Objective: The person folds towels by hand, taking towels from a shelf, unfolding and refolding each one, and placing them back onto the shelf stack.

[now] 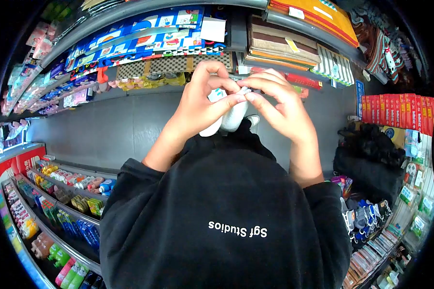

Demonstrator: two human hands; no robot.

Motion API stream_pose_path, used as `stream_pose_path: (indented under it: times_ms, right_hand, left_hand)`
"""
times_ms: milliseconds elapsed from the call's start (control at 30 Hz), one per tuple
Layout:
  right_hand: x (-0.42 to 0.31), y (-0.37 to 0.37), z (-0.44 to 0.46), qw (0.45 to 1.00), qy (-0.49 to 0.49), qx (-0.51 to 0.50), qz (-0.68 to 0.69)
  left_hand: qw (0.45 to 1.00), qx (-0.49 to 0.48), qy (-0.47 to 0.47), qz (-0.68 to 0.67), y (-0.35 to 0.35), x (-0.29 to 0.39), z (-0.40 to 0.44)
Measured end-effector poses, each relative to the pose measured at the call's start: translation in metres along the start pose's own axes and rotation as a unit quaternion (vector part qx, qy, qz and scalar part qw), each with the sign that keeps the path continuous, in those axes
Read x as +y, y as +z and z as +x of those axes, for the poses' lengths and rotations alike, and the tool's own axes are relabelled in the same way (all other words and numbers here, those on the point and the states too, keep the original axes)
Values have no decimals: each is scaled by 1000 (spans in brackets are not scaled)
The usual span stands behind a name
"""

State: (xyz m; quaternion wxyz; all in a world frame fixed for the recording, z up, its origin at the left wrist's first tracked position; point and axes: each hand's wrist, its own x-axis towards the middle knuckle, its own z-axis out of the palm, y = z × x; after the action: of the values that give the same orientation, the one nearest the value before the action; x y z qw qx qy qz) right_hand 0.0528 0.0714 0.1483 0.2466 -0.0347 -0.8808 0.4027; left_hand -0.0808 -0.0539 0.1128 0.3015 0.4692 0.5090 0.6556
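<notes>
A black shirt [217,192] with white lettering fills the lower middle of the view, and the grey floor [125,130] spreads beyond it on both sides. Around the middle of the view, at 8 o'clock, shelves hold rows of small packaged goods [85,233]. At 11 o'clock are stacked blue printed packs [147,36], and at 1 o'clock folded striped textiles [287,43]. A black heap [369,164] sits at 3 o'clock, with a row of red packets [398,113] just above it.

Both bare hands are raised near 12 o'clock from the shirt. The left hand [202,101] comes in from the 8 o'clock side of the grip, the right hand [285,105] from 4 o'clock. Between them is a pale grey-white item [232,119]: its bulk appears to hang at about 7 o'clock from the fingertips, nearer the left hand. A white shoe [254,119] shows on the floor below, at roughly 5 o'clock from the grip.

Smallest is the item's crumpled white end [246,90], pinched where the thumbs and fingers of both hands nearly meet, fingers curved and tips closed on it. What exactly the item is, I cannot tell.
</notes>
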Motion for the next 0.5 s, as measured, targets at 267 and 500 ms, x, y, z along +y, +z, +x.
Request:
stream_pose_path:
  times_ms: [267,500]
  right_hand:
    - [-3,2,-2,999,-31,3,-23]
    - [-15,-15,-9,991,24,121,41]
  left_hand:
    - [996,-24,-51,-65,-10,-15,-7]
    - [975,8,-193,112,-37,-101,-43]
